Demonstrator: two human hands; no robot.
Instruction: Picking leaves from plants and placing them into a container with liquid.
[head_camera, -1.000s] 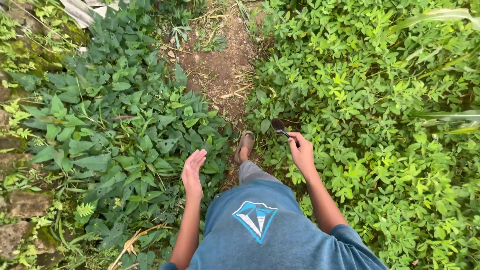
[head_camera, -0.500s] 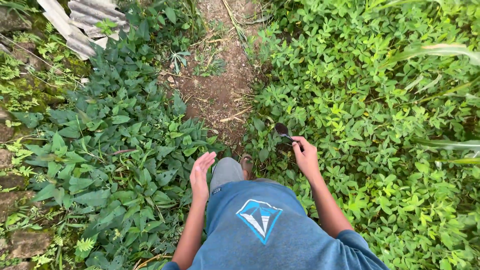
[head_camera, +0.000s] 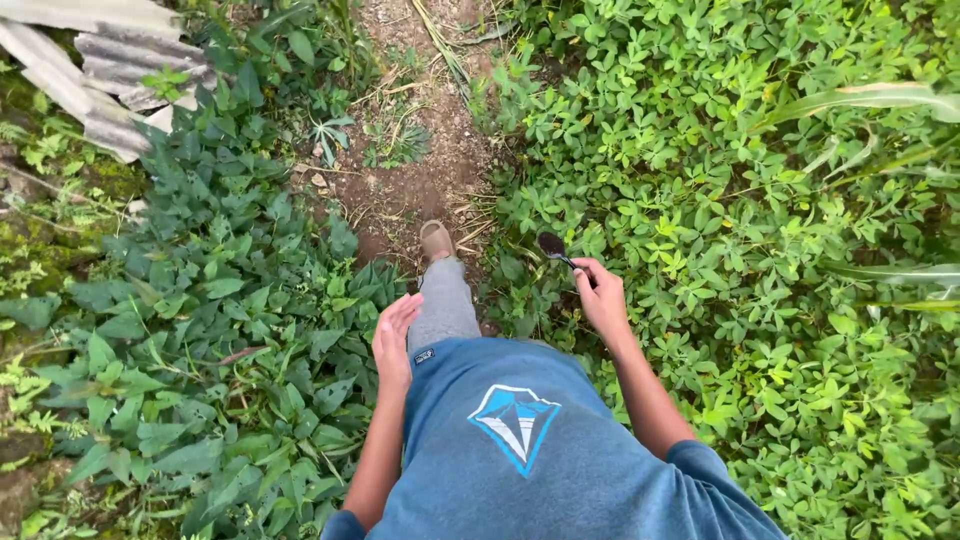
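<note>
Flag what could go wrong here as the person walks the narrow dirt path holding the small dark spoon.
Leaves crowd the dirt path, possibly hiding uneven ground from the forward foot. The right hand pinches the spoon lightly; it might drop into the plants. The left hand hangs open.

We see a narrow dirt path (head_camera: 420, 190) running between broad-leaved dark green plants (head_camera: 220, 300) and a dense bed of small-leaved bright green plants (head_camera: 740, 200). Corrugated grey sheets (head_camera: 100, 75) lie beside mossy stones (head_camera: 30, 240).
</note>
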